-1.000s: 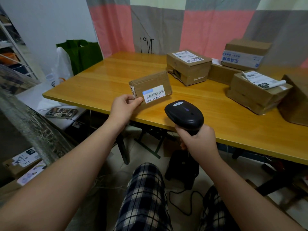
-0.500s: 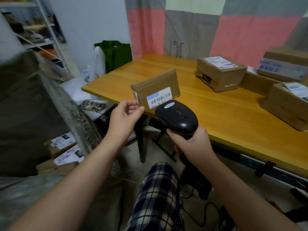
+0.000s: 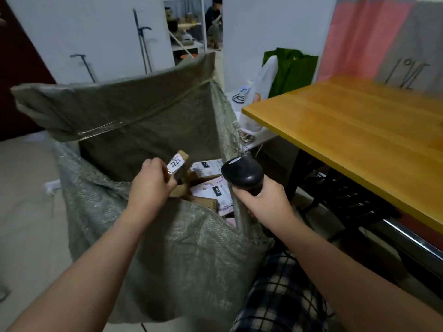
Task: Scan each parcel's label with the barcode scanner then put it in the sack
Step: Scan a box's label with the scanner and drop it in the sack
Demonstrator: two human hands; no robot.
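Note:
My left hand (image 3: 151, 182) grips a small cardboard parcel (image 3: 178, 165) with a white "1222" sticker, held over the open mouth of a grey-green woven sack (image 3: 134, 125). Several parcels (image 3: 211, 188) lie inside the sack, some brown, some pink and white. My right hand (image 3: 263, 202) grips the handle of the black barcode scanner (image 3: 242, 173), held at the sack's right rim, just right of the parcel.
The wooden table (image 3: 359, 125) stands to the right, its near corner close to the sack. A green bag (image 3: 291, 68) and white plastic bag (image 3: 261, 85) sit behind it. A person crouches in the far doorway (image 3: 213, 20). Pale floor lies left.
My view swung left from the table to the sack. My left hand carried the parcel off the table edge and over the sack's mouth; the scanner came along in my right hand.

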